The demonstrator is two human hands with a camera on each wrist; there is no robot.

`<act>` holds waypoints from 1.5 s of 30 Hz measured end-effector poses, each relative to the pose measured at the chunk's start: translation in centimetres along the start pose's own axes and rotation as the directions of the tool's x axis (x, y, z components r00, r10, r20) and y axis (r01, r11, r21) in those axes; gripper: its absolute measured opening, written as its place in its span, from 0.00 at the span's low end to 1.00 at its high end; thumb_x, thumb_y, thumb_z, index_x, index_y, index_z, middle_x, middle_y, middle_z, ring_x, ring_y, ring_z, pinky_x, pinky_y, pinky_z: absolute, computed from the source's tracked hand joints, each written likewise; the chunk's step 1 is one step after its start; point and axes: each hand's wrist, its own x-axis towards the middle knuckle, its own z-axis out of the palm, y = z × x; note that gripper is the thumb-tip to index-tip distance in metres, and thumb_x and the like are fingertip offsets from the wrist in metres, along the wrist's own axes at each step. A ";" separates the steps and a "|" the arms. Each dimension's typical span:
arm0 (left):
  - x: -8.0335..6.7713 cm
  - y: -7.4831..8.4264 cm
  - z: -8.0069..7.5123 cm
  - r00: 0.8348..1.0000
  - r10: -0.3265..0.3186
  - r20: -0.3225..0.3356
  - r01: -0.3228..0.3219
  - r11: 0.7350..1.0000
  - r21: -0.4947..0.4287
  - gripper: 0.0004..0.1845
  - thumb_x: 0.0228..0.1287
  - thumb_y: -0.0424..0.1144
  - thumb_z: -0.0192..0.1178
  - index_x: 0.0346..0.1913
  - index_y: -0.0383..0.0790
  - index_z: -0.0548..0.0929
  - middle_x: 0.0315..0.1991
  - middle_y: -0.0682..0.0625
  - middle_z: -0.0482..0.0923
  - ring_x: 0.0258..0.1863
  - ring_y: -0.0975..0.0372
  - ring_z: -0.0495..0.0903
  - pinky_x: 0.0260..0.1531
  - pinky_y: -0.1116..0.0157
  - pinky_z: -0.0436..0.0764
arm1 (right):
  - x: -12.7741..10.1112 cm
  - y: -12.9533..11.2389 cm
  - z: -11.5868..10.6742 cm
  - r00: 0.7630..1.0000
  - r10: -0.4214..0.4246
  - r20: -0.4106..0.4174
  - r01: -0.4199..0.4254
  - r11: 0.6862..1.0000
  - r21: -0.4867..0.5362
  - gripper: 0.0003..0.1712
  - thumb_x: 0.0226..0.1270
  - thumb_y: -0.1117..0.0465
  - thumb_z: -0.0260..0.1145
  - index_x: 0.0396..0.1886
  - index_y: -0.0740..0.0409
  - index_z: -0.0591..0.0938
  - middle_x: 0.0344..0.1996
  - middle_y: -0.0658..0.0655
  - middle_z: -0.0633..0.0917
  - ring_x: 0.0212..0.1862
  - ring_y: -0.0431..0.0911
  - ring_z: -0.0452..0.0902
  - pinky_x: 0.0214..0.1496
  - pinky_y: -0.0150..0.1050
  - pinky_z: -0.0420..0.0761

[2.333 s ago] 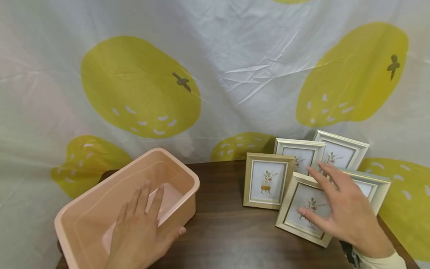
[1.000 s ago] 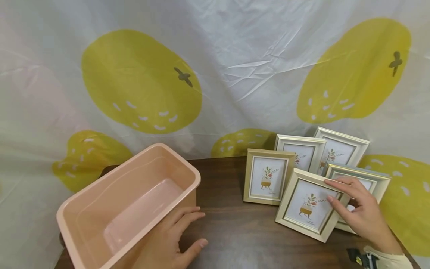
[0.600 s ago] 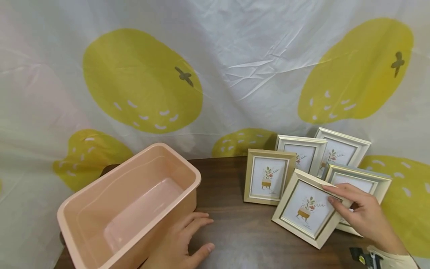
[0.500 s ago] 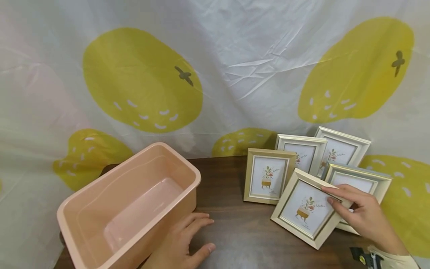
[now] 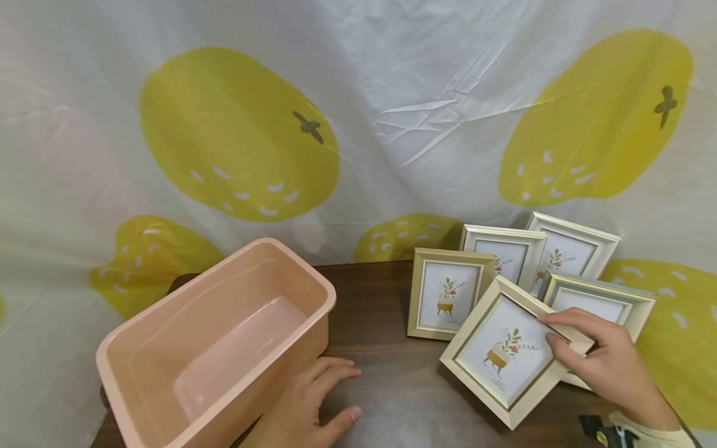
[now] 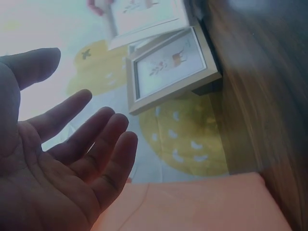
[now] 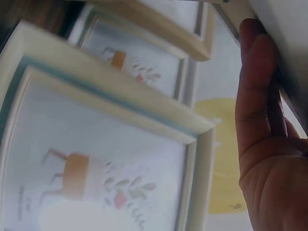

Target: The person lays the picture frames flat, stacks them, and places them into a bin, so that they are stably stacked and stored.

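Bin of pale orange plastic stands at a slant on the dark wooden table, its mouth upward and its pinkish floor visible inside. Just beside its near side is the left hand, relaxed, the thumb well apart and the four fingers slightly bent; whether it touches the bin wall, I cannot tell. Farther right stands a tan frame, with two white frames behind it. In front, the cream frame is turned cornerwise; the right hand pinches it at the upper right edge, thumb in front, other fingers behind. Partly covered by this hand is a cream-and-blue frame.
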 end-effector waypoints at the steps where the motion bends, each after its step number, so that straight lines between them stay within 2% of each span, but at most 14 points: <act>1: 0.1 0.0 0.1 1.000 -0.003 -0.001 0.003 1.000 -0.004 0.21 0.72 0.52 0.67 0.62 0.50 0.84 0.60 0.56 0.83 0.57 0.62 0.84 0.55 0.59 0.86 | 0.0 -0.2 0.0 1.000 -0.014 -0.012 0.014 1.000 0.015 0.29 0.43 0.86 0.73 0.45 0.59 0.91 0.44 0.42 0.90 0.49 0.28 0.83 0.53 0.18 0.76; 6: 0.7 0.3 0.6 0.999 -0.039 0.004 0.039 0.998 -0.044 0.21 0.70 0.50 0.70 0.63 0.53 0.82 0.60 0.60 0.82 0.58 0.65 0.83 0.57 0.60 0.85 | 0.4 -1.4 0.1 0.995 -0.082 -0.048 0.086 0.992 0.090 0.29 0.38 0.89 0.70 0.43 0.65 0.90 0.42 0.48 0.91 0.47 0.32 0.84 0.54 0.21 0.78; 10: 1.4 0.3 1.2 0.997 -0.078 0.019 0.080 0.987 -0.139 0.20 0.72 0.49 0.68 0.64 0.56 0.81 0.59 0.62 0.82 0.54 0.66 0.83 0.52 0.63 0.86 | 0.8 -2.9 0.2 0.993 -0.109 -0.034 0.113 0.982 0.151 0.29 0.38 0.91 0.68 0.42 0.67 0.90 0.40 0.51 0.90 0.44 0.35 0.84 0.52 0.22 0.79; 12: 1.8 0.2 1.7 0.995 -0.094 0.027 0.097 0.977 -0.190 0.19 0.73 0.48 0.67 0.64 0.57 0.81 0.58 0.62 0.82 0.52 0.66 0.83 0.49 0.65 0.86 | 1.0 -3.6 0.4 0.992 -0.125 -0.029 0.129 0.966 0.223 0.29 0.40 0.92 0.67 0.43 0.69 0.89 0.40 0.53 0.90 0.43 0.37 0.84 0.51 0.23 0.79; 16: 2.6 0.1 2.6 0.995 -0.097 0.023 0.100 0.963 -0.250 0.19 0.73 0.46 0.67 0.64 0.56 0.81 0.56 0.62 0.83 0.51 0.66 0.83 0.46 0.66 0.86 | 1.3 -4.6 1.0 0.986 -0.164 -0.033 0.165 0.916 0.367 0.26 0.44 0.91 0.66 0.44 0.73 0.88 0.41 0.57 0.90 0.43 0.39 0.83 0.50 0.25 0.79; 19: 3.3 0.1 3.2 0.995 -0.098 0.018 0.099 0.952 -0.291 0.20 0.72 0.45 0.68 0.64 0.53 0.81 0.55 0.60 0.83 0.52 0.64 0.83 0.45 0.65 0.87 | 1.5 -5.1 1.4 0.982 -0.186 -0.037 0.186 0.897 0.400 0.25 0.46 0.90 0.67 0.44 0.72 0.88 0.41 0.58 0.91 0.44 0.39 0.84 0.52 0.25 0.79; 26: 5.4 0.2 4.3 0.993 -0.120 0.021 0.118 0.907 -0.404 0.20 0.72 0.43 0.68 0.63 0.51 0.81 0.57 0.56 0.84 0.54 0.60 0.84 0.44 0.64 0.88 | 2.1 -6.0 2.7 0.972 -0.232 -0.029 0.223 0.884 0.412 0.24 0.46 0.87 0.70 0.45 0.68 0.89 0.41 0.57 0.90 0.46 0.39 0.84 0.55 0.25 0.78; 31: 6.9 0.2 4.8 0.991 -0.127 0.044 0.132 0.865 -0.484 0.24 0.70 0.43 0.69 0.66 0.47 0.80 0.60 0.52 0.83 0.57 0.57 0.83 0.48 0.63 0.88 | 2.8 -6.6 3.5 0.958 -0.287 -0.015 0.254 0.821 0.512 0.23 0.49 0.87 0.69 0.46 0.70 0.88 0.42 0.58 0.90 0.45 0.41 0.82 0.51 0.28 0.79; 34: 7.6 0.2 5.1 0.993 -0.099 0.071 0.122 0.837 -0.533 0.26 0.70 0.44 0.67 0.68 0.44 0.78 0.62 0.49 0.82 0.60 0.56 0.82 0.52 0.63 0.87 | 3.1 -7.0 3.9 0.948 -0.317 -0.012 0.272 0.792 0.547 0.22 0.52 0.86 0.69 0.47 0.71 0.88 0.42 0.58 0.89 0.45 0.42 0.82 0.49 0.29 0.79; 38: 8.1 0.0 5.4 0.997 -0.003 0.083 0.051 0.810 -0.585 0.29 0.70 0.43 0.65 0.71 0.42 0.75 0.66 0.46 0.80 0.63 0.56 0.81 0.58 0.60 0.85 | 3.3 -7.4 4.5 0.945 -0.328 -0.012 0.282 0.794 0.538 0.21 0.53 0.84 0.71 0.47 0.68 0.89 0.44 0.56 0.90 0.48 0.41 0.81 0.54 0.28 0.78; 42: 8.3 -0.2 5.6 0.991 0.102 0.088 -0.026 0.783 -0.621 0.30 0.69 0.42 0.64 0.72 0.40 0.72 0.64 0.44 0.82 0.62 0.60 0.82 0.64 0.59 0.83 | 3.5 -7.5 5.1 0.944 -0.329 -0.024 0.290 0.791 0.538 0.22 0.51 0.84 0.71 0.46 0.66 0.90 0.44 0.54 0.89 0.49 0.41 0.80 0.57 0.28 0.78; 45: 8.3 -0.3 5.7 0.984 0.139 0.111 -0.035 0.762 -0.647 0.29 0.70 0.42 0.63 0.71 0.40 0.72 0.61 0.44 0.84 0.61 0.62 0.83 0.65 0.60 0.82 | 3.5 -7.4 5.4 0.943 -0.331 -0.045 0.295 0.761 0.578 0.22 0.50 0.85 0.70 0.45 0.69 0.89 0.44 0.56 0.89 0.47 0.42 0.80 0.53 0.29 0.79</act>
